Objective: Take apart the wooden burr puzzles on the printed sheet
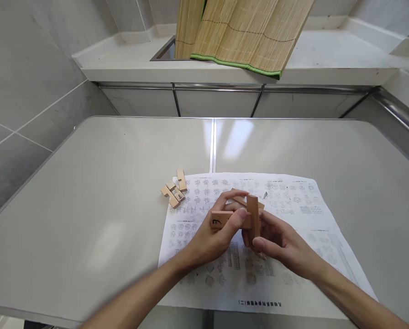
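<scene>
Above a printed paper sheet [221,292], both hands hold wooden puzzle pieces that meet at a cross. My left hand [213,233] grips a horizontal wooden piece [220,219] with a dark mark on its end, thumb pressed along its side. Fingers of my right hand [281,242] close round an upright wooden piece [253,217], thumb near its lower end. Behind it shows another slanted wooden piece [239,201], partly covered by fingers. How the pieces lock together is hidden by the hands.
Several notched wooden pieces [173,194] lie at the sheet's upper left corner, one marked with a number. The sheet rests on a pale table [122,183] with a centre seam. Beyond it, a bamboo mat [245,36] with green edging hangs over a white counter [122,68].
</scene>
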`<action>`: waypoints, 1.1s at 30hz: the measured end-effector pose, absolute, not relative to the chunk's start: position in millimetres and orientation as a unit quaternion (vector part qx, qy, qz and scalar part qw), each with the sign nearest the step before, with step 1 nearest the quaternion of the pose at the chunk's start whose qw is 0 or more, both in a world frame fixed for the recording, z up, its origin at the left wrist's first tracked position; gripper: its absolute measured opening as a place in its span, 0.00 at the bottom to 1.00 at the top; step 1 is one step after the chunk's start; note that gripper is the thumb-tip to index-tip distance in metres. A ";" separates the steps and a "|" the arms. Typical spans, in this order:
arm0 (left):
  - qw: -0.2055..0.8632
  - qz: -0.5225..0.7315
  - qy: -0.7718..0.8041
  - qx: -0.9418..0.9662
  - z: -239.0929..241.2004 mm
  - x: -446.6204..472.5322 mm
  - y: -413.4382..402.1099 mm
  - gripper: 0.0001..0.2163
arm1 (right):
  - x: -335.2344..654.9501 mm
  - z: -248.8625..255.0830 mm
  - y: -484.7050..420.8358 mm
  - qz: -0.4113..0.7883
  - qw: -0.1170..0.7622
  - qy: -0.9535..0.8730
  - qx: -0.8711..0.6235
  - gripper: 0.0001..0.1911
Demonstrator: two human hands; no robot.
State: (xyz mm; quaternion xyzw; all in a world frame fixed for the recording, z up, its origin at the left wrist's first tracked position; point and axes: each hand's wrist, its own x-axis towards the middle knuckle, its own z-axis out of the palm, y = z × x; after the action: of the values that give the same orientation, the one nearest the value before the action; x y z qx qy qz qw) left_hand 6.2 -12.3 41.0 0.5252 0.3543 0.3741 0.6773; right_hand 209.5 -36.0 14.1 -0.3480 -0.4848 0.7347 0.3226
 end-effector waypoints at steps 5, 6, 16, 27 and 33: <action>0.721 0.352 0.321 0.503 40.3 5.1 -11.0 0.20 | 210.0 5.8 -34.1 0.784 0.343 -0.437 -0.277 0.31; 0.719 0.348 0.325 0.506 40.5 4.7 -10.9 0.20 | 210.2 5.3 -34.0 0.789 0.350 -0.424 -0.274 0.32; 0.736 0.260 0.291 0.553 42.1 4.8 -14.2 0.23 | 212.3 2.9 -41.3 0.864 0.308 -0.320 -0.236 0.43; 0.761 0.222 0.302 0.530 50.6 3.2 -15.2 0.23 | 216.1 -13.5 -44.7 0.849 0.300 -0.345 -0.264 0.32; 0.753 0.283 0.279 0.524 45.2 2.3 -12.4 0.21 | 217.8 -9.4 -44.4 0.852 0.308 -0.323 -0.274 0.28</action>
State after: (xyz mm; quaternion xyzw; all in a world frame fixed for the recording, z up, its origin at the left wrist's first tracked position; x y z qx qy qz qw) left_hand 2.3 -12.4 45.2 0.5245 0.2795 0.2827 0.7529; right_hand 217.8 -44.4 -9.4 -0.2737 -0.3232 0.8519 0.3081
